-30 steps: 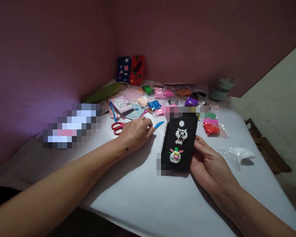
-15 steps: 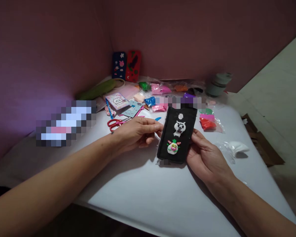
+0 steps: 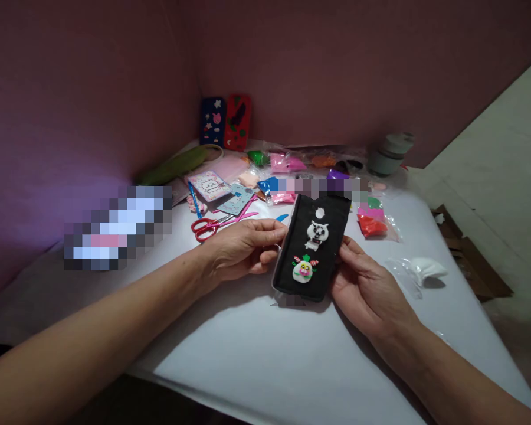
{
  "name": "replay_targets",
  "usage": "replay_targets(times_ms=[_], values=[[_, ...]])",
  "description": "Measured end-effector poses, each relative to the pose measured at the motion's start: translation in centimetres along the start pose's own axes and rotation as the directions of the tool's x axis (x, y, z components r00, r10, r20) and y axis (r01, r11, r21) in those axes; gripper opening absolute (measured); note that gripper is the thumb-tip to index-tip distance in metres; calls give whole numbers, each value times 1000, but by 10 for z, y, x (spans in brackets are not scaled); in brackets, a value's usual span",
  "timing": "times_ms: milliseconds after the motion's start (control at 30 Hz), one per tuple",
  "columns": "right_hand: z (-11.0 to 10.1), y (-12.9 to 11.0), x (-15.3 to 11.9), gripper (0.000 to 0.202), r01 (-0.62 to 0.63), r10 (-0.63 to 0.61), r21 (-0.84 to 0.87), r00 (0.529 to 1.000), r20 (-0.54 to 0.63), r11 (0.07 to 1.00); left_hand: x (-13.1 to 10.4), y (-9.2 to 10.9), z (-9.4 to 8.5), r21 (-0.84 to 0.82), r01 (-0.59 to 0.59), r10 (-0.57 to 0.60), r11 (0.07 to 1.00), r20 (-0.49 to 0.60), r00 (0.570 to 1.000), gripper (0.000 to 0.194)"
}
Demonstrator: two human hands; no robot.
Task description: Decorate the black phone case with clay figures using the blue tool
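Observation:
A black phone case [image 3: 292,260] with two small clay figures on it, a white animal face [image 3: 316,233] and a round pink-and-green one [image 3: 304,269], is held just above the white table [image 3: 265,348]. My left hand [image 3: 243,248] grips its left edge and my right hand [image 3: 367,289] holds its right edge from below. A blue clay tool [image 3: 283,217] lies on the table just behind my left hand's fingers.
Red scissors [image 3: 207,226], a blue pen [image 3: 193,198], stickers and several small bags of coloured clay [image 3: 371,224] lie behind the case. Two decorated cases [image 3: 225,123] lean on the back wall. A grey jar [image 3: 389,154] and white clay in plastic [image 3: 422,268] sit to the right.
My left hand left the blue tool and took hold of the case's left edge. Both hands lifted the case and brought it slightly left and closer to me.

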State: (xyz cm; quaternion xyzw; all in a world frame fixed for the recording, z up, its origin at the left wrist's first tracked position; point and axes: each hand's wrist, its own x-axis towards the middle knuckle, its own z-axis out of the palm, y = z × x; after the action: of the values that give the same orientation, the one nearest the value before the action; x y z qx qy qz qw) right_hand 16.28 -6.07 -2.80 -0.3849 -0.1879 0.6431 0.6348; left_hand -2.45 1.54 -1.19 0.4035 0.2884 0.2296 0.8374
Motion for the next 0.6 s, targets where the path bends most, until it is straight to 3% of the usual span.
replay_targets(times_ms=[300,600], values=[[6,0,-9,28,-34,53,-88,976,213,996,0,7,-5,-9,-192,190,981,-114,975,21],[6,-2,-11,31,-27,54,-107,965,258,994,2,8,-4,-45,-255,247,966,-130,960,22]])
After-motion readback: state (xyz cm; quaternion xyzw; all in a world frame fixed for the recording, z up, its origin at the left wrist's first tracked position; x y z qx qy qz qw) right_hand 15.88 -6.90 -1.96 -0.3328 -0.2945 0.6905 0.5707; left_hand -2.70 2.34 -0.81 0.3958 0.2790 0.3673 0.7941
